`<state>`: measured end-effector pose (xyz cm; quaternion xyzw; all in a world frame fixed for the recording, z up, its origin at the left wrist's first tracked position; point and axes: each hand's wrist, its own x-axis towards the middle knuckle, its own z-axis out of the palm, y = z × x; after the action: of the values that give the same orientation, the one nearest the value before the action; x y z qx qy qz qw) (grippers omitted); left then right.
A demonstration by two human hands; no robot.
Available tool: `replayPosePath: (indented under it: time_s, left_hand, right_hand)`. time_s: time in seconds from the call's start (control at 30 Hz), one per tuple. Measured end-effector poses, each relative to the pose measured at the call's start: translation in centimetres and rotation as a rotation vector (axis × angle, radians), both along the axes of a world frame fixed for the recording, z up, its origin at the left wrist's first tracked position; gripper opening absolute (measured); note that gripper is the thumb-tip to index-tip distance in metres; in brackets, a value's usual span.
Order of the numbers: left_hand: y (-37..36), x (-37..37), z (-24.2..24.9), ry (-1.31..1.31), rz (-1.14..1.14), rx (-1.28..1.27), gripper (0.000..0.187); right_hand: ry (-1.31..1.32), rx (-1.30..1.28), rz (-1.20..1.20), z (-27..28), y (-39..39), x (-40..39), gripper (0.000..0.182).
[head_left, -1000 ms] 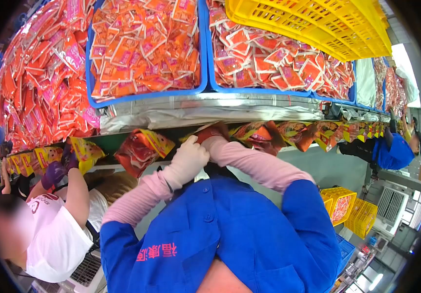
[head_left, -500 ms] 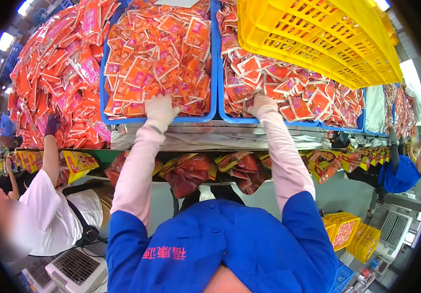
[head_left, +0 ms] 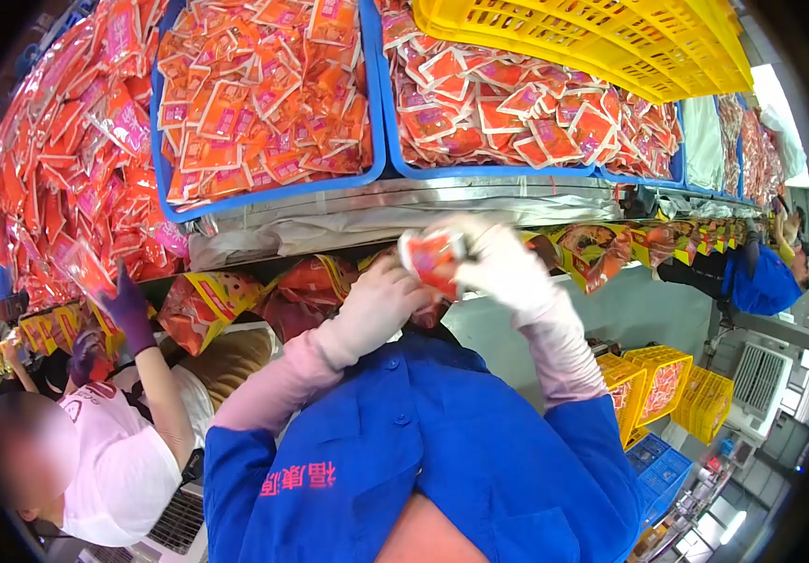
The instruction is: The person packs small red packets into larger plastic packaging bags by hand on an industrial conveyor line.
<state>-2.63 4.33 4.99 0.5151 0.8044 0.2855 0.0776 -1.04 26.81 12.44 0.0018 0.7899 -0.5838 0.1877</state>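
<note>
My right hand [head_left: 503, 267], white-gloved and blurred, grips a red sachet [head_left: 435, 258] in front of my chest. Beside it, my left hand [head_left: 376, 305], also gloved, has its fingers curled over an open bag on the belt; what it holds, if anything, is hidden. Red and yellow bags [head_left: 203, 305] hang in a row along the line. Beyond them are a blue tray [head_left: 268, 197] of orange-red sachets and a second blue tray [head_left: 498, 172] of red and white sachets.
At the left, a co-worker [head_left: 123, 450] with purple gloves holds a red sachet near a large sachet pile [head_left: 76, 169]. A yellow crate [head_left: 602, 47] overhangs the right tray. Yellow crates [head_left: 667, 380] and a blue crate [head_left: 658, 474] stand lower right. Another person [head_left: 761, 281] is far right.
Both my hands have left the trays and come back over the row of bags, the right one now with a sachet. The co-worker's hand has moved down from the pile.
</note>
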Motion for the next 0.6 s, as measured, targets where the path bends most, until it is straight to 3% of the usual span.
replayPosePath:
  time_s: [0.03, 0.1, 0.13, 0.23, 0.33, 0.4, 0.43, 0.5, 0.57, 0.6]
  left_hand:
    - [0.0, 0.3, -0.9, 0.14, 0.03, -0.105, 0.028]
    - [-2.3, 1.0, -1.6, 0.114, 0.002, -0.463, 0.041]
    - [-3.4, 0.5, 0.3, 0.07, -0.098, -0.571, 0.056]
    - [-5.7, 0.7, -1.9, 0.335, -0.079, -0.514, 0.015]
    - [-6.0, 1.0, -1.9, 0.338, -0.068, -0.38, 0.01]
    - [-5.9, 0.8, -1.3, 0.274, -0.041, -0.424, 0.007]
    - [-6.0, 0.3, -0.7, 0.245, -0.033, -0.473, 0.006]
    - [-6.5, -2.6, 2.1, -0.121, 0.197, -0.042, 0.011]
    - [-6.2, -7.3, 4.3, 0.042, 0.438, 0.057, 0.013]
    - [-6.1, -10.3, 3.7, 0.164, 0.51, 0.055, 0.012]
  right_hand:
    - [0.17, 0.302, 0.142, -1.4, -1.7, 0.8, 0.032]
    - [0.251, 0.742, 0.408, -4.3, -4.1, 1.7, 0.03]
    - [0.147, 0.791, 0.517, -4.4, -5.5, 1.4, 0.026]
    - [-0.041, 0.886, 0.922, -5.7, -10.8, 0.2, 0.018]
    - [-0.095, 0.906, 0.729, -18.7, -13.8, -1.2, 0.023]
    - [-0.102, 0.662, 0.594, -23.8, -15.1, -1.2, 0.025]
    - [-0.512, 0.491, 0.587, -21.4, -15.7, -3.0, 0.025]
    - [0.015, 0.314, 0.64, -13.7, -12.2, -2.3, 0.027]
    - [-0.003, 0.429, 0.586, -5.3, -8.3, -5.9, 0.029]
    - [0.102, 0.397, 0.423, -3.3, -5.0, -7.9, 0.03]
